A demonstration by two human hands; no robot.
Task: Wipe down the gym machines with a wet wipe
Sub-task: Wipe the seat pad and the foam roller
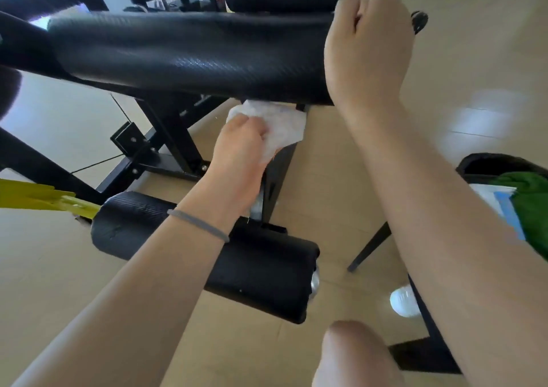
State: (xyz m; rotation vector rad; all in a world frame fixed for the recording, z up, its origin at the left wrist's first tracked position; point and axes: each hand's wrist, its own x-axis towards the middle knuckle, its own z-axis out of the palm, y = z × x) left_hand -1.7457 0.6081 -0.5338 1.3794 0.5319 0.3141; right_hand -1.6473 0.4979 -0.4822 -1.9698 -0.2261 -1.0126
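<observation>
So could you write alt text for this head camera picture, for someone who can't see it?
A person's left hand presses a white wet wipe against the black metal post under a padded roller of a gym machine, while the right hand rests on the roller's end. A second padded roller sits lower, above a tan floor.

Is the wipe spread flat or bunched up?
Bunched: the wipe is crumpled in the left hand, pressed under the black pad.

The upper pad (189,57) spans ten to one o'clock; the wipe (275,126) sits just under it. The lower pad (207,256) lies at six, a basket (504,176) at three.
</observation>
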